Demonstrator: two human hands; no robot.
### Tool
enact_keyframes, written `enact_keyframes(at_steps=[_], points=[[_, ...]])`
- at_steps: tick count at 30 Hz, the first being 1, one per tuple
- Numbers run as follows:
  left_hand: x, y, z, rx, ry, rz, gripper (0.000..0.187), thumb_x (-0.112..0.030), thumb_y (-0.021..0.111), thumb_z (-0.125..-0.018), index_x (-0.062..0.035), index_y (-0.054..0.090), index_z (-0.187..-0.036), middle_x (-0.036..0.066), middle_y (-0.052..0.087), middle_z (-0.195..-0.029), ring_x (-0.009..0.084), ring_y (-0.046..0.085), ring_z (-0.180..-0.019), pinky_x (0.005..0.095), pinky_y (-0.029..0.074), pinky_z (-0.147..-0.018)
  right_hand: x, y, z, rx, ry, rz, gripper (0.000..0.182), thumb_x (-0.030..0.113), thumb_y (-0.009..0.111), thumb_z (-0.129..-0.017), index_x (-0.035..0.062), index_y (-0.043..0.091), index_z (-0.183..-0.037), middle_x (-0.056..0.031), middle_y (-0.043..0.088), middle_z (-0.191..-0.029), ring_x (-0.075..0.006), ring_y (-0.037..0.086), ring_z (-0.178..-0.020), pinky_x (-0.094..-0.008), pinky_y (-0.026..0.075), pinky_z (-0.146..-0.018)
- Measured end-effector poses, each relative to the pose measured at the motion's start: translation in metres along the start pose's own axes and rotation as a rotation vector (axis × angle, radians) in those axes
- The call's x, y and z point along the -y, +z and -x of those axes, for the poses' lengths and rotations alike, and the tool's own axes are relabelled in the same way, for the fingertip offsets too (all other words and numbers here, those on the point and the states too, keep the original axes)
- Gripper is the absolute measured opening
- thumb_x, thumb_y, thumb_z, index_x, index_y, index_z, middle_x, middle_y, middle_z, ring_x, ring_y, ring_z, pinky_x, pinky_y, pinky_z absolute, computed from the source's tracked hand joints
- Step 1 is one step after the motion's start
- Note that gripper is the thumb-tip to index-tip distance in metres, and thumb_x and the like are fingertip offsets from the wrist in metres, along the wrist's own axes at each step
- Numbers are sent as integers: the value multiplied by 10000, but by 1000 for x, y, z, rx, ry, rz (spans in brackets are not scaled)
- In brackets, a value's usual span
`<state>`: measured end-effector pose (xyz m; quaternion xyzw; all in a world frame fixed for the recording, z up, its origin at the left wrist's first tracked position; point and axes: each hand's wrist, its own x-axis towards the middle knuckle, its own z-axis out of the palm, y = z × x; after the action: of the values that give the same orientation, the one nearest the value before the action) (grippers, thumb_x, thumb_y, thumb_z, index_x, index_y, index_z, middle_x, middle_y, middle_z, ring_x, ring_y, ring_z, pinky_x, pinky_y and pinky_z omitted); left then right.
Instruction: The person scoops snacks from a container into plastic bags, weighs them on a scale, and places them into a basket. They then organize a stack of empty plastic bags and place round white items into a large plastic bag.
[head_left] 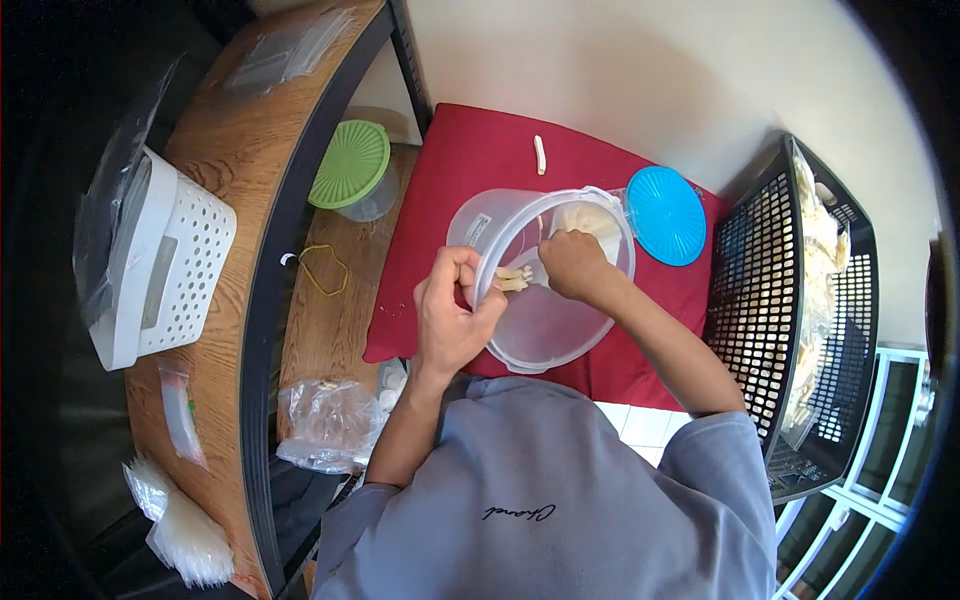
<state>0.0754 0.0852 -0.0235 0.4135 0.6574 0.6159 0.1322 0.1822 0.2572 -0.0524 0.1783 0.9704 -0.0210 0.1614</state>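
Observation:
A large clear plastic tub (550,335) lies tilted on the red cloth, its round mouth turned toward me. My left hand (455,310) grips the tub's rim on the left side, thumb and fingers around the edge. Inside the mouth, my right hand (578,264) is closed in a fist, and what it holds is hidden. Several pale, stick-like pieces (515,278) show in the tub between the two hands. Behind my right hand is a cream-coloured mass (592,217), only partly visible. A blue ribbed lid (666,215) rests on the cloth right of the tub.
One white stick (540,155) lies on the red cloth (420,240). At right stands a black crate (755,290) with bagged pale pieces. Left are a wooden shelf (265,130), a white basket (195,240), a green-lidded container (352,165) and a clear plastic bag (330,420).

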Motion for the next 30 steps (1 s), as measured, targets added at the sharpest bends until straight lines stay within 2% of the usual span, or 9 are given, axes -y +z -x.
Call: enact_keyframes(at_steps=[4,10,20,24,26,30], points=[[-8,9,6,37,21,-45,242,18,653,-748,-12,529,-953,28,521,-595,86,511,-553,253,421,-542,-3,-2,1,148,64,-137,185,72,649,-749,-7,700,-908,-227,672,-993,-359,686,-915,-435,567,-769],[-9,18,13,55,105,-28,263,31,659,-728,-1,531,-955,34,517,-586,98,520,-524,250,430,-523,-11,10,8,165,158,-267,300,108,639,-743,-26,657,-1010,-242,661,-1025,-383,665,-959,-448,541,-835],[-1,13,21,52,186,-97,269,46,648,-696,9,540,-940,46,567,-608,105,545,-516,248,446,-524,-17,19,21,264,193,-390,288,117,620,-730,-49,662,-961,-271,662,-997,-399,663,-942,-457,538,-829],[2,13,25,70,187,-65,276,45,649,-700,4,535,-949,37,560,-597,102,534,-508,262,475,-595,-15,35,22,215,174,-499,283,134,615,-736,-58,664,-938,-284,662,-975,-422,659,-925,-460,534,-837],[5,13,25,35,238,-12,301,36,695,-656,13,564,-926,31,477,-609,107,465,-497,257,404,-482,-11,45,22,190,183,-550,288,146,611,-742,-62,663,-936,-291,662,-957,-428,657,-921,-460,532,-839],[5,9,27,53,206,-23,307,35,697,-659,12,560,-933,27,479,-603,108,469,-500,253,409,-488,-3,86,10,-10,129,-816,279,198,579,-776,-25,674,-914,-269,669,-927,-423,657,-873,-466,524,-792]])
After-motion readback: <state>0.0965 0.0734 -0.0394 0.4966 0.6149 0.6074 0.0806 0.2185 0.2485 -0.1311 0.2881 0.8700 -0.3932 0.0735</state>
